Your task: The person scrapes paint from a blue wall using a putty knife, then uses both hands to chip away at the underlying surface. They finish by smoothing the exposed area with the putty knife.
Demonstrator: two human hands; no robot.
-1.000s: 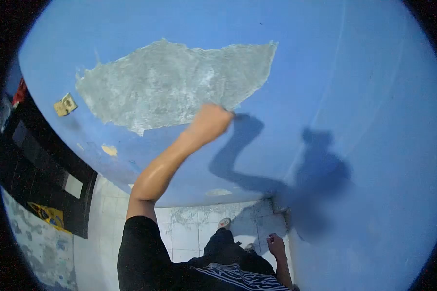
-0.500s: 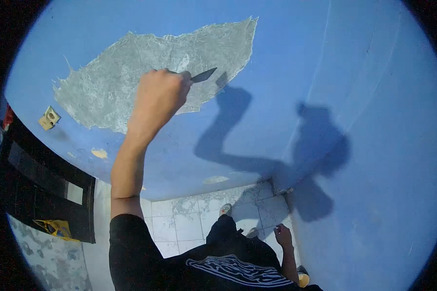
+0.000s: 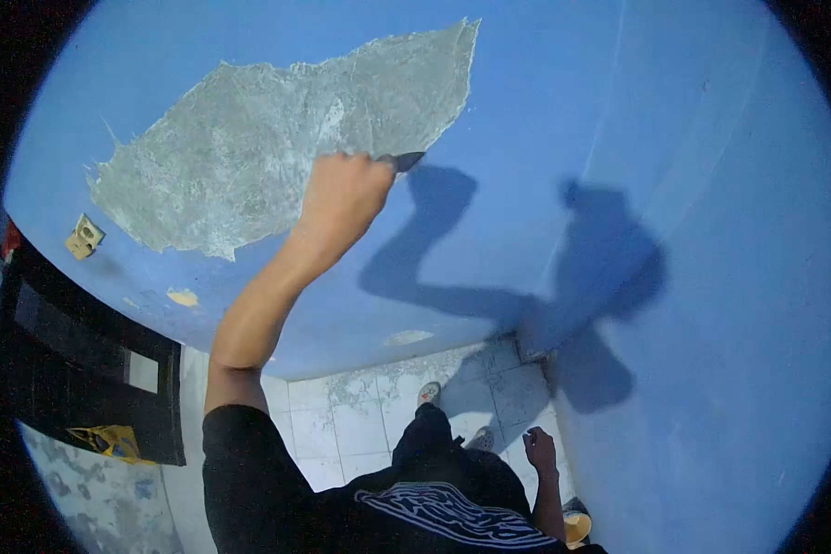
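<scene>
Left hand (image 3: pixel 346 198) is gripping a scraper (image 3: pixel 410 162) at the grey patch (image 3: pixel 240 138) | right hand (image 3: pixel 539 451) is hanging apart, grip unclear

The wall (image 3: pixel 545 102) is wearing smooth blue paint with a soft, low sheen, while the exposed patch (image 3: pixel 240 138) is showing rough, matt, cement-like grey. The scraper (image 3: pixel 410 162) is presenting a dark, dull blade that is looking metallic. The wall socket (image 3: pixel 85 237) is appearing plastic, the floor tiles (image 3: pixel 357 427) are looking smooth but blotched, and the black shirt (image 3: pixel 254 466) is showing matt cloth.
</scene>
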